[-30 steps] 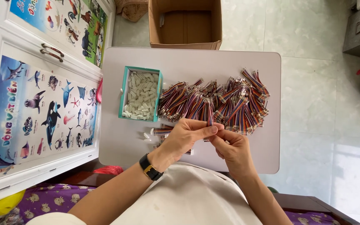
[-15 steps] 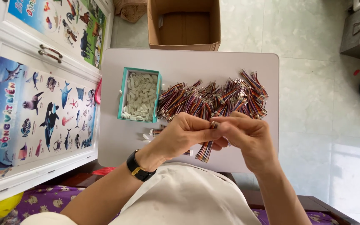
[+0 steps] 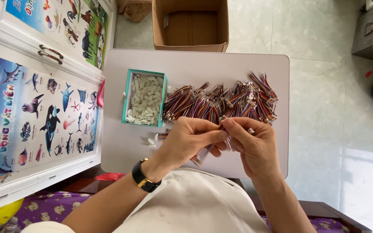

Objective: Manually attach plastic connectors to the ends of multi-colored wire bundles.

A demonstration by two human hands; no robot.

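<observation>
Left hand [image 3: 191, 142] and right hand [image 3: 253, 144] meet fingertip to fingertip over the white table [image 3: 203, 64], pinching a short multicoloured wire bundle [image 3: 201, 154] that hangs down between them. Black watch [image 3: 142, 177] on left wrist. Behind the hands: pile of wire bundles [image 3: 221, 101], teal tray [image 3: 127, 97] of white connectors [image 3: 145, 99] to its left, cardboard box [image 3: 191, 26] past the far edge.

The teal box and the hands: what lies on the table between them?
In the head view, a few loose white connectors lie on the table between the teal box and the left hand.
</observation>
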